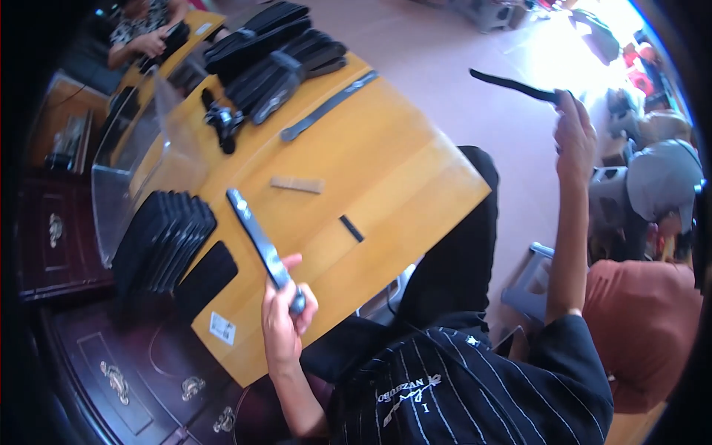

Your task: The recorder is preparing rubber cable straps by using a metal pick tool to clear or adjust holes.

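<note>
My left hand [285,319] is closed round the lower end of a dark, shiny strap [256,236], which points up and away over the near part of the wooden table. Out to the right, above the floor, my raised right hand [575,141] grips one end of a black strip [512,84]; its other end sticks out to the left. A grey strap [330,105] lies across the far part of the table. Between it and my left hand are a small tan strip [297,185] and a short black strip [351,228].
Bundles of dark straps [278,67] lie at the table's [415,163] far end, beside a small black tool-like object [221,122]. At left stand several black panels [165,237] and a transparent panel [133,170]. Another person's hand [152,43] works at the far left. Stools [530,278] are at right.
</note>
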A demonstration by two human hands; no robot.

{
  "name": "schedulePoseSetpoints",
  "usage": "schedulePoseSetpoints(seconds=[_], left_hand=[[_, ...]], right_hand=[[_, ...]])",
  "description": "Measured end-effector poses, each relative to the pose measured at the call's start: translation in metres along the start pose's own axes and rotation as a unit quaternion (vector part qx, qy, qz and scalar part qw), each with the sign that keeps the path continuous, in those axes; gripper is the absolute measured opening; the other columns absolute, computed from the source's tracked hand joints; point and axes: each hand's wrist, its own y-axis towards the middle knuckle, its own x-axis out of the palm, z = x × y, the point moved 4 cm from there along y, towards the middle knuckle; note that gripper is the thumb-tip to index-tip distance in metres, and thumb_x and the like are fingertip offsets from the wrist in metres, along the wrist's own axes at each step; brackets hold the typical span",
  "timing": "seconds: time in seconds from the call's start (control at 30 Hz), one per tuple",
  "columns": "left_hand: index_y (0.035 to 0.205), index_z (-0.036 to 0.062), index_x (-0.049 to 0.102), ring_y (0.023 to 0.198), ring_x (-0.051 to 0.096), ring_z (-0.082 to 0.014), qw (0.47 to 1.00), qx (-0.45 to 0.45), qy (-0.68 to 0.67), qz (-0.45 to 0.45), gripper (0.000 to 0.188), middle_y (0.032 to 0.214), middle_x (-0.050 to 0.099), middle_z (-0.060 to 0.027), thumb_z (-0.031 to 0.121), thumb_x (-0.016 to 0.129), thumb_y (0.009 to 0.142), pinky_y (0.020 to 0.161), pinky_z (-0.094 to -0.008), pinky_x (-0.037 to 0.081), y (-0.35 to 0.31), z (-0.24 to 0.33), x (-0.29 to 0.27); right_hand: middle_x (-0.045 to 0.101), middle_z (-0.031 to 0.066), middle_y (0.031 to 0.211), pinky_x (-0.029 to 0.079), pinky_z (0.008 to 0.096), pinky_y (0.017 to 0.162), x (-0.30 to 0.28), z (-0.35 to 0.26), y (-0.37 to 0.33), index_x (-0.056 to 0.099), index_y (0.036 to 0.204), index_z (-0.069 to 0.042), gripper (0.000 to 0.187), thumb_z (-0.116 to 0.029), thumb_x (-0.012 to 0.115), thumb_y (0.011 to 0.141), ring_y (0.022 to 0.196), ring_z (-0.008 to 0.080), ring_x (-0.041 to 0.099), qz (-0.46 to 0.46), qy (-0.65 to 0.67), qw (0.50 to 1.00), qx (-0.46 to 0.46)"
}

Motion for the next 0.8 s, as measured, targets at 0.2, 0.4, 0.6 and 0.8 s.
schedulePoseSetpoints(seconds=[0.2,0.4,0.6,0.8], left_hand=[[0.116,0.0037,0.052,0.038,0.043,-0.0048,0.997,-0.033,-0.005,0.07,0.036,0.058,0.056,-0.007,0.034,0.039,0.103,0.033,-0.0168,0.03,0.043,0.011,-0.023],[0.088,0.0043,0.054,0.042,0.049,-0.0051,0.962,0.026,0.165,0.218,0.041,0.061,0.052,-0.0012,0.042,0.044,0.1,0.036,-0.0172,0.039,0.046,0.02,-0.063],[0.103,0.0028,0.044,0.048,0.044,-0.0049,0.932,0.06,0.248,0.257,0.019,0.065,0.047,-0.0012,0.021,0.05,0.1,0.04,-0.022,0.034,0.051,0.021,-0.044],[0.105,0.0045,0.047,0.07,0.062,-0.0403,0.79,0.161,0.53,0.264,0.019,0.08,0.063,-0.021,0.021,0.052,0.097,0.062,-0.0503,0.045,0.087,0.027,-0.036]], right_hand=[[0.05,-0.0055,0.07,0.019,0.0174,0.044,-0.011,0.003,-0.039,0.066,0.112,-0.004,0.028,-0.027,0.058,0.097,0.052,-0.001,0.029,-0.025,0.055,0.997,0.051],[0.05,-0.0064,0.068,0.016,0.0166,0.043,-0.029,-0.011,-0.065,0.063,0.113,-0.003,0.025,-0.022,0.053,0.099,0.049,-0.0024,0.025,-0.055,0.189,0.979,0.046],[0.053,-0.0039,0.068,0.02,0.0158,0.042,-0.018,-0.019,-0.087,0.061,0.11,-0.003,0.022,-0.021,0.051,0.1,0.047,-0.0009,0.028,-0.11,0.221,0.968,0.046],[0.057,0.0072,0.092,0.027,0.0158,0.043,0.0,-0.05,-0.125,0.058,0.1,0.0,0.018,-0.017,0.055,0.096,0.052,0.0024,0.039,-0.211,0.259,0.942,0.04]])
